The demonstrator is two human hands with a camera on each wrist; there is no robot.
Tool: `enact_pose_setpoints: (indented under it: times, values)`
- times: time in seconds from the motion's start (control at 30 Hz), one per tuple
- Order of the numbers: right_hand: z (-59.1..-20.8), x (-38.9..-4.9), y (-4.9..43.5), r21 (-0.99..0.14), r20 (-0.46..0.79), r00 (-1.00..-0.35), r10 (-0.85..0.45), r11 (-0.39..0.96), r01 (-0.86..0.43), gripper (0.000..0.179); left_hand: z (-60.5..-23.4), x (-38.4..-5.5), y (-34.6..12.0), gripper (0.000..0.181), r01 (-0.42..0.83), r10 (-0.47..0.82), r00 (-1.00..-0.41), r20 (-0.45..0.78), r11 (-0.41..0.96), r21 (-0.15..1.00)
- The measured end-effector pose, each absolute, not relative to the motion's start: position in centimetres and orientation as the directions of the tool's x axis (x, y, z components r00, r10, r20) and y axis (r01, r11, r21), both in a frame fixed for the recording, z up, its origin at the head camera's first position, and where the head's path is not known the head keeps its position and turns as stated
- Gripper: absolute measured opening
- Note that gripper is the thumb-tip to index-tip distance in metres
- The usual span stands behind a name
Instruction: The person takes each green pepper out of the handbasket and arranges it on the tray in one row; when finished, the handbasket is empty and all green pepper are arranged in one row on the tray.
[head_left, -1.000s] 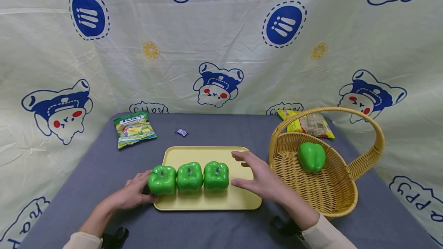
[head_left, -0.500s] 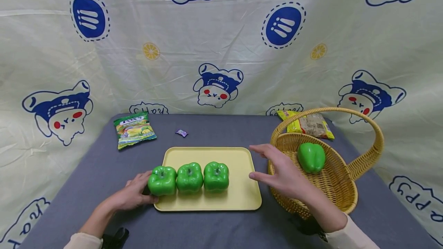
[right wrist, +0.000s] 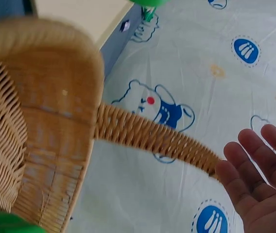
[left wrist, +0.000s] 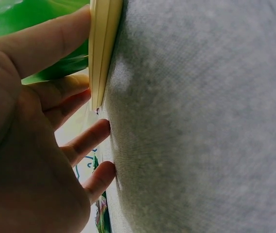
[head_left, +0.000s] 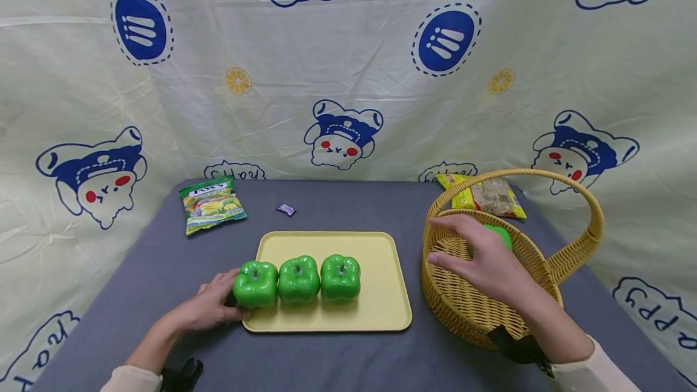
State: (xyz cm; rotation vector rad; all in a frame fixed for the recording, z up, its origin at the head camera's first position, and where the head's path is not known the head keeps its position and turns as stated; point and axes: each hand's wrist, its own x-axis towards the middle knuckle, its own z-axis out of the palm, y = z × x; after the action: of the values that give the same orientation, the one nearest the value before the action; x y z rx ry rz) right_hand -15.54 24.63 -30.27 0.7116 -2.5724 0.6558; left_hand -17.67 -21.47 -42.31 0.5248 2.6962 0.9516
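Observation:
Three green bell peppers stand in a row on a pale yellow tray (head_left: 383, 283): the left pepper (head_left: 255, 284), the middle pepper (head_left: 299, 280) and the right pepper (head_left: 340, 278). My left hand (head_left: 209, 304) rests at the tray's left end beside the left pepper. In the left wrist view its thumb and fingers (left wrist: 72, 145) are extended, some touching the tray's edge, others the tablecloth. My right hand (head_left: 487, 256) is over the wicker basket (head_left: 446, 304), fingers spread and holding nothing. It partly hides another green pepper (head_left: 502, 235) inside the basket.
A green snack bag (head_left: 212, 204) lies at the back left, with a small purple wrapped candy (head_left: 285, 209) to its right. Behind the basket is a yellow bag (head_left: 492, 197). The basket's tall handle (head_left: 590, 222) arches up at the right. A printed curtain (head_left: 348, 47) hangs behind the table.
My right hand has moved right, from beside the right pepper over the tray to above the basket, now partly covering the pepper there. The left hand and the peppers have stayed put.

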Motion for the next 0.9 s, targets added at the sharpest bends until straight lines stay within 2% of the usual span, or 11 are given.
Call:
enact_pose_setpoints:
  times: [0.4, 0.67, 0.9]
  values:
    - [-30.0, -16.4, 27.2, -0.332, 0.493, -0.816, -0.302, 0.801, -0.498, 0.046, -42.2, -17.5, -21.4, 0.084, 0.267, 0.415, -0.905, -0.091, 0.723, 0.637]
    - [-29.9, -17.6, 28.5, -0.386, 0.43, -0.867, -0.251, 0.817, -0.428, 0.046, -42.0, -17.6, -21.4, 0.085, 0.261, 0.411, -0.907, -0.093, 0.721, 0.642]
    - [-30.1, -19.2, 29.8, -0.429, 0.343, -0.91, -0.231, 0.823, -0.371, 0.054, -42.0, -17.3, -21.3, 0.084, 0.283, 0.419, -0.905, -0.071, 0.719, 0.634]
